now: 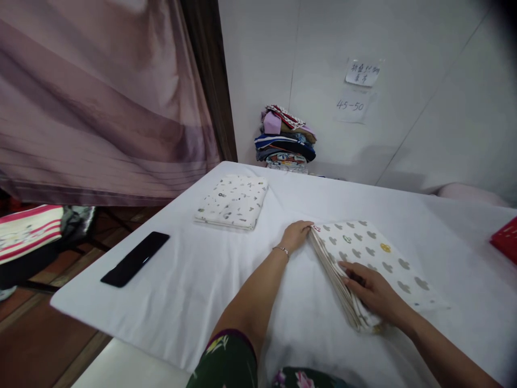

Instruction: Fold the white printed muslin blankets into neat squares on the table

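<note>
On the white-covered table lies a folded white cloth [365,248] printed with grey mouse-head shapes and a few coloured marks. Its layered folds face left, toward me. My left hand [298,235] pinches the cloth's far left corner, fingers closed. Along the near left edge, my right hand [369,288] grips the stacked layers between thumb and fingers. A second folded white cloth [234,202] with small grey and green prints lies flat to the left, apart from both hands.
A black phone-like slab [135,258] lies near the table's left edge. Behind the table stands a pile of folded fabrics [286,137] by the wall. A red object [504,240] sits at the right edge. A pinkish curtain [100,102] hangs at left.
</note>
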The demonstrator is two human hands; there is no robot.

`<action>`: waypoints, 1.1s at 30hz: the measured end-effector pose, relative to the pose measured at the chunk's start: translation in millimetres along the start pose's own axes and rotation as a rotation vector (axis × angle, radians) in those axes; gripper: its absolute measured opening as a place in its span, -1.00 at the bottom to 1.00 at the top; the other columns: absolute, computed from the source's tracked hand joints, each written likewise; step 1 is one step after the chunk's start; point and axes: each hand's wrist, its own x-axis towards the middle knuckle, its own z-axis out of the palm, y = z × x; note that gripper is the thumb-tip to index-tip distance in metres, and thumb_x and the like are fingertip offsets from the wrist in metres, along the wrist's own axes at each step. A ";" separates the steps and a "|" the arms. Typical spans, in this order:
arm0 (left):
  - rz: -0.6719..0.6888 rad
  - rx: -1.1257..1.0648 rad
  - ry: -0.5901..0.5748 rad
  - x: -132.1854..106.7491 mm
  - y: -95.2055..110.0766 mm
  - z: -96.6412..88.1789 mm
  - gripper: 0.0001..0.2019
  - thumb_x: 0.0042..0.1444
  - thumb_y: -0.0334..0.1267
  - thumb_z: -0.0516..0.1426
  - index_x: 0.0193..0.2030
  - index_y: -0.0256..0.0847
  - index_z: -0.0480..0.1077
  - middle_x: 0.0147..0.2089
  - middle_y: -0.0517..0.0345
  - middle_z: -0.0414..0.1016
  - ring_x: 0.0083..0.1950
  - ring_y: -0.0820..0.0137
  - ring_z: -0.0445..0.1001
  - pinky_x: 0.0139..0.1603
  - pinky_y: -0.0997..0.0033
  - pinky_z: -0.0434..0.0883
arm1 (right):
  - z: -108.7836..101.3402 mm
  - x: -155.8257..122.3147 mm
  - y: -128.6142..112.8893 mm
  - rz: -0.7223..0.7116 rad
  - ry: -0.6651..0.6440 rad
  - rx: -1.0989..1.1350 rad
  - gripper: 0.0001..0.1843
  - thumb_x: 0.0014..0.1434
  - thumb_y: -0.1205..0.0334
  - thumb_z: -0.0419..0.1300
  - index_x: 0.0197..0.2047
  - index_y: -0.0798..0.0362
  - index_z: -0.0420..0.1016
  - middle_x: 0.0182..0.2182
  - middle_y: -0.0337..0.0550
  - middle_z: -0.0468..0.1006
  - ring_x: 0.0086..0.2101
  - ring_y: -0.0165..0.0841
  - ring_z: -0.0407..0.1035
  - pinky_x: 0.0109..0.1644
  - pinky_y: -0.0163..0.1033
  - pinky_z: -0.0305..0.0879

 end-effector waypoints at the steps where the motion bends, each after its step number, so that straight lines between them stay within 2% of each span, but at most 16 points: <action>1: 0.009 0.006 0.013 -1.0 -0.4 0.7 -0.69 0.15 -0.34 -0.03 -0.03 -0.08 0.43 -0.06 0.19 0.48 -0.04 0.41 0.40 0.05 0.45 0.27 | 0.1 -0.1 1.3 0.008 0.001 0.011 -0.53 0.16 -0.05 0.01 0.06 -0.01 0.35 -0.29 -0.13 0.47 -0.28 -0.27 0.33 -0.18 -0.20 0.28; 4: 0.050 -0.013 0.032 -4.2 -0.6 0.8 -0.67 0.13 -0.37 -0.03 -0.01 -0.12 0.42 0.01 0.18 0.44 0.02 0.43 0.37 0.10 0.48 0.25 | 0.0 -1.4 5.2 0.022 0.005 0.036 -0.52 0.15 -0.07 0.02 0.07 -0.01 0.35 -0.33 -0.15 0.47 -0.31 -0.29 0.32 -0.22 -0.22 0.29; 7: 0.052 -0.031 0.013 -5.2 -0.6 0.1 -0.63 0.11 -0.40 -0.02 0.04 -0.12 0.38 0.08 0.19 0.40 0.07 0.43 0.35 0.13 0.48 0.22 | -0.4 -3.4 5.3 0.015 0.000 0.039 -0.52 0.16 -0.07 0.02 0.07 -0.02 0.34 -0.27 -0.13 0.47 -0.27 -0.27 0.33 -0.18 -0.21 0.29; 14: 0.026 0.051 0.038 -2.6 0.5 4.9 -0.67 0.12 -0.37 -0.04 -0.07 -0.05 0.44 -0.05 0.28 0.49 -0.01 0.41 0.40 0.07 0.42 0.29 | -4.6 -4.0 -8.4 -0.088 -0.030 -0.063 -0.59 0.21 -0.01 -0.03 0.06 -0.03 0.32 -0.19 -0.12 0.48 -0.23 -0.28 0.36 -0.16 -0.19 0.34; 17: 0.014 0.085 0.059 -4.0 2.4 6.3 -0.67 0.12 -0.37 -0.05 -0.07 -0.02 0.43 -0.08 0.30 0.50 -0.03 0.40 0.41 0.05 0.40 0.31 | -2.9 -8.7 -12.6 -0.104 0.058 -0.188 -0.60 0.22 0.02 -0.04 0.06 -0.06 0.34 -0.07 -0.11 0.44 -0.15 -0.26 0.36 -0.11 -0.17 0.36; 20: -0.007 0.099 0.069 -6.9 4.4 5.7 -0.67 0.12 -0.36 -0.04 -0.05 -0.04 0.42 -0.04 0.27 0.48 0.01 0.39 0.39 0.09 0.37 0.30 | 6.1 -19.2 -11.1 -0.168 0.143 -0.336 -0.54 0.20 0.02 -0.02 0.14 -0.06 0.28 0.10 -0.08 0.31 0.05 -0.18 0.25 0.06 -0.08 0.28; 24: 0.064 0.050 0.066 -11.7 6.7 3.1 -0.59 0.08 -0.40 -0.01 0.07 -0.07 0.34 0.11 0.26 0.38 0.09 0.43 0.34 0.14 0.42 0.26 | 22.0 -32.1 -3.6 -0.288 0.085 -0.504 -0.35 0.18 0.02 0.03 0.30 -0.05 0.01 0.23 -0.07 0.10 0.18 -0.13 0.03 0.17 0.02 0.14; 27: 0.103 0.042 0.030 -13.7 8.0 2.8 -0.57 0.05 -0.39 0.01 0.08 -0.04 0.33 0.11 0.29 0.36 0.05 0.44 0.37 0.10 0.44 0.30 | 30.6 -35.6 0.6 -0.349 0.098 -0.591 -0.30 0.19 0.08 0.03 0.34 -0.02 -0.12 0.26 -0.04 0.02 0.20 -0.14 -0.03 0.19 0.04 0.09; 30: 0.089 0.081 0.058 -13.0 8.9 5.4 -0.61 0.05 -0.40 0.02 0.04 -0.06 0.37 0.06 0.26 0.41 0.03 0.42 0.37 0.08 0.42 0.31 | 39.6 -36.0 2.3 -0.417 0.144 -0.656 -0.29 0.17 0.18 0.04 0.34 0.00 -0.13 0.27 0.00 -0.04 0.22 -0.12 -0.09 0.17 0.06 0.09; 33: 0.060 0.122 0.100 -11.6 10.3 8.5 -0.64 0.08 -0.41 0.00 0.00 -0.08 0.39 0.02 0.24 0.44 0.03 0.42 0.38 0.09 0.42 0.29 | 48.5 -35.7 1.1 -0.444 0.180 -0.691 -0.33 0.13 0.28 0.05 0.31 -0.02 -0.02 0.28 0.02 -0.09 0.23 -0.09 -0.15 0.18 0.10 0.04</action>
